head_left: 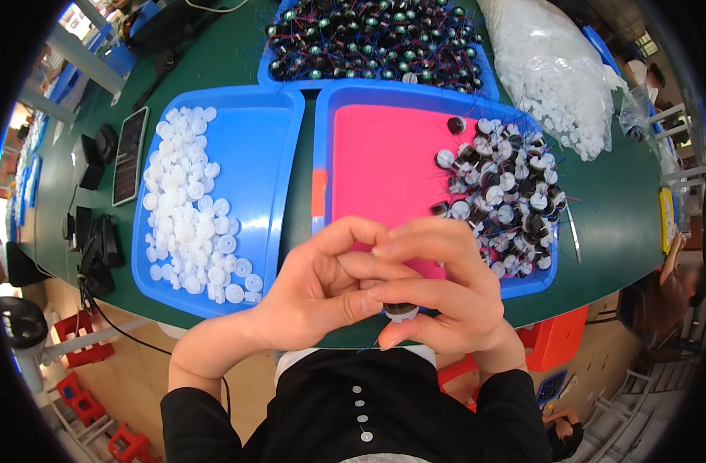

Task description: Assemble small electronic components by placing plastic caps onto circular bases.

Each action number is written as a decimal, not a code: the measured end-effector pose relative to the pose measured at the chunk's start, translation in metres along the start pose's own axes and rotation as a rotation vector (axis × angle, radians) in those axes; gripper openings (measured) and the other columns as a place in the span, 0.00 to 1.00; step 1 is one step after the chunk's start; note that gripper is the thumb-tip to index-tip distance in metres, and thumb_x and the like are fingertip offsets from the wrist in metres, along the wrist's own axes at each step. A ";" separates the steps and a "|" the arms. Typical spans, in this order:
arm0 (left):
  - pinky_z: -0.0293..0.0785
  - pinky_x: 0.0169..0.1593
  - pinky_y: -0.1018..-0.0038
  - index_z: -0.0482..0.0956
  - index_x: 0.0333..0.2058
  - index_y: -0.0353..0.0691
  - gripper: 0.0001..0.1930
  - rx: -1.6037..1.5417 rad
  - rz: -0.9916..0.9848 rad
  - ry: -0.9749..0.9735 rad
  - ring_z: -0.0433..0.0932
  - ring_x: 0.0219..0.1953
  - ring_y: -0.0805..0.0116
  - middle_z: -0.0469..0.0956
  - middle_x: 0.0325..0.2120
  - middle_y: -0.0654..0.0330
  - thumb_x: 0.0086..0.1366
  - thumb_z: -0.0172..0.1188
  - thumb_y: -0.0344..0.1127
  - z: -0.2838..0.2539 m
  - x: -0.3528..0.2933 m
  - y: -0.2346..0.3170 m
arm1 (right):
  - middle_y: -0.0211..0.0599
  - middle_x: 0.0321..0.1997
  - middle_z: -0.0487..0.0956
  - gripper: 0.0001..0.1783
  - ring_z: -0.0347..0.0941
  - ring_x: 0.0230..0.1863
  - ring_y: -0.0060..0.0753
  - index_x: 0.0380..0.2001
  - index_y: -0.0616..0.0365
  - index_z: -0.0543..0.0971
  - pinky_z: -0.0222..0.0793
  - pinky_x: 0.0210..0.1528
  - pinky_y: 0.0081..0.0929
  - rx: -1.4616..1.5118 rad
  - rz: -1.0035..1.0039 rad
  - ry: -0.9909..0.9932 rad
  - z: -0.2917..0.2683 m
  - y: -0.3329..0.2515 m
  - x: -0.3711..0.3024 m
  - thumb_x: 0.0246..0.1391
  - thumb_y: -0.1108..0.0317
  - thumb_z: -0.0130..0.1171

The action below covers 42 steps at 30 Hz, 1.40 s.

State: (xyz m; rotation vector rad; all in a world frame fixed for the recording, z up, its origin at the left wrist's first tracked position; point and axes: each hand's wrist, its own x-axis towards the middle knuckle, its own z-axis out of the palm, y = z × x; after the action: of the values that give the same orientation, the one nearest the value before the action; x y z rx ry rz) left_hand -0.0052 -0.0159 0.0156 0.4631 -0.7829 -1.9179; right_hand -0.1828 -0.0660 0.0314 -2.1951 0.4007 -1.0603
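Note:
Both hands meet above the near edge of the table. My right hand (453,297) is closed, thumb and fingers pinching a small round black part with a white cap (401,310). A thin dark wire hangs below it. My left hand (314,285) is closed too, its thumb tip beside that part and its fingers against the right fingers. What the left fingertips hold, if anything, is hidden. Behind the hands lies a blue tray with a pink base (384,162), with many similar black-and-white parts (507,185) heaped on its right side.
A blue tray (252,154) at left holds white plastic discs (187,208). A far blue tray holds black wired parts (376,38). A clear bag of white pieces (561,85) lies far right, tweezers (573,231) below it. Left are a tablet-like device (129,154) and black cables (102,239).

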 end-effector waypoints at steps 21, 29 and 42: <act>0.71 0.46 0.78 0.63 0.45 0.34 0.20 -0.070 -0.016 0.047 0.74 0.43 0.70 0.74 0.40 0.54 0.53 0.58 0.18 -0.004 0.001 -0.006 | 0.33 0.32 0.79 0.19 0.72 0.41 0.35 0.28 0.61 0.78 0.63 0.39 0.29 0.038 -0.022 0.064 0.006 0.001 -0.002 0.28 0.63 0.70; 0.71 0.44 0.79 0.63 0.45 0.34 0.20 0.032 -0.046 0.042 0.74 0.43 0.72 0.74 0.40 0.54 0.54 0.57 0.17 -0.008 0.000 -0.006 | 0.40 0.27 0.78 0.15 0.75 0.36 0.36 0.25 0.66 0.77 0.67 0.34 0.30 0.064 -0.026 0.135 0.012 0.002 -0.004 0.34 0.68 0.68; 0.71 0.37 0.64 0.66 0.32 0.37 0.05 0.278 0.516 -0.262 0.71 0.28 0.66 0.69 0.28 0.56 0.60 0.53 0.31 0.039 -0.037 0.041 | 0.43 0.36 0.78 0.13 0.73 0.42 0.42 0.31 0.65 0.77 0.67 0.45 0.31 -0.592 0.121 0.097 -0.045 -0.020 0.002 0.35 0.78 0.61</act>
State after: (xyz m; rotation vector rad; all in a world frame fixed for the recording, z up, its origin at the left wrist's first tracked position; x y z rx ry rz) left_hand 0.0145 0.0167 0.0720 0.1492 -1.2184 -1.4059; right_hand -0.2166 -0.0712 0.0664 -2.5847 0.9833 -1.0796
